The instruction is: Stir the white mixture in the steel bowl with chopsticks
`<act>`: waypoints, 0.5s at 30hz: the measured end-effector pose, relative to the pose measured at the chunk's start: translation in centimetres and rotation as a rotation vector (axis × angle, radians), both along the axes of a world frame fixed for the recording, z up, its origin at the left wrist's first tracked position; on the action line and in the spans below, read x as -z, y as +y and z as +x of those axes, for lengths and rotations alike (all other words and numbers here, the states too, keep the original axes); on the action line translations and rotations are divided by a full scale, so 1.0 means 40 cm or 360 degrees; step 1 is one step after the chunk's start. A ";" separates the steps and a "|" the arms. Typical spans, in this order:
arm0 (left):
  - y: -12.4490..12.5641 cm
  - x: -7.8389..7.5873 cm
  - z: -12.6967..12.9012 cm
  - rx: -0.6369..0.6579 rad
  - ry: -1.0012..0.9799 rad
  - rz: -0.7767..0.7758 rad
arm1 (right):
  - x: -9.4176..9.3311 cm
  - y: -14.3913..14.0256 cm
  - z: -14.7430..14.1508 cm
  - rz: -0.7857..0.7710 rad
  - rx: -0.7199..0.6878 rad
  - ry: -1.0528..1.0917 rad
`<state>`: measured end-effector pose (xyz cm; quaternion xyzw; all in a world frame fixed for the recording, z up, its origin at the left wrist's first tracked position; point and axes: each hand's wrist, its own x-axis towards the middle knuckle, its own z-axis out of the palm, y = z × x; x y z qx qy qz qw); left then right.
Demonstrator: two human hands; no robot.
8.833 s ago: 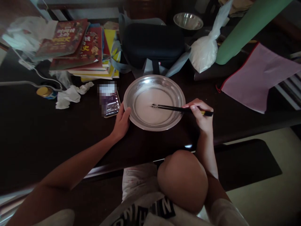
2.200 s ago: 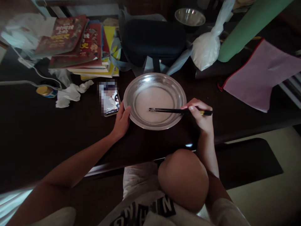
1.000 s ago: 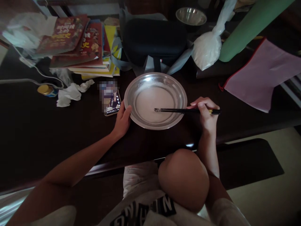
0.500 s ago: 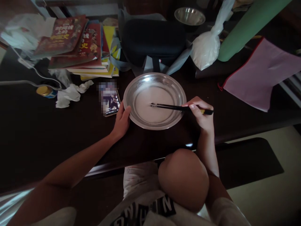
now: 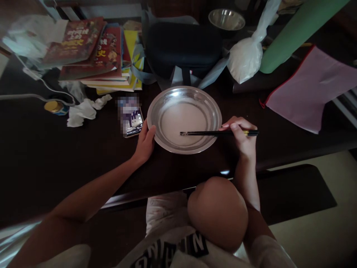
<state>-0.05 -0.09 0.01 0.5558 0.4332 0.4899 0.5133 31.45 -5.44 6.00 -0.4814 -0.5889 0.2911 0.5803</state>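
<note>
Head camera looks down on a dark table where a shallow metal dish sits just in front of the person, its flat bottom covered by a pale, whitish liquid. The left hand rests against the dish's near-left rim, fingers curved along the edge and thumb on the lip, steadying it. The right hand is closed around a pair of dark chopsticks, which lie almost level across the right rim, their tips meeting in the liquid near the dish's middle. The two hands are well apart, one on each side of the dish.

Just left of the dish lies a phone with a lit screen, close to the left hand's fingers. Farther left are a crumpled tissue and a small yellow-lidded jar. Behind stand a stack of books, a dark case, a knotted white plastic bag, a small steel bowl, a green roll and a pink pouch. A bare knee rises below the table edge.
</note>
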 end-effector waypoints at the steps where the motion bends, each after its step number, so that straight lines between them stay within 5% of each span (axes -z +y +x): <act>1: 0.000 0.001 -0.001 0.0000 -0.0002 0.0002 | 0.000 0.000 0.000 -0.0008 -0.0035 -0.0056; 7: 0.002 0.016 -0.009 -0.0026 0.0058 0.0027 | 0.006 0.003 0.003 0.0064 0.0116 0.0055; 11: 0.002 0.019 -0.010 -0.0019 0.0107 0.0070 | 0.003 0.003 -0.001 0.0007 -0.0041 -0.0075; 15: 0.001 0.012 -0.008 -0.0008 0.0130 0.0126 | 0.003 0.004 0.000 0.0098 0.0119 -0.0038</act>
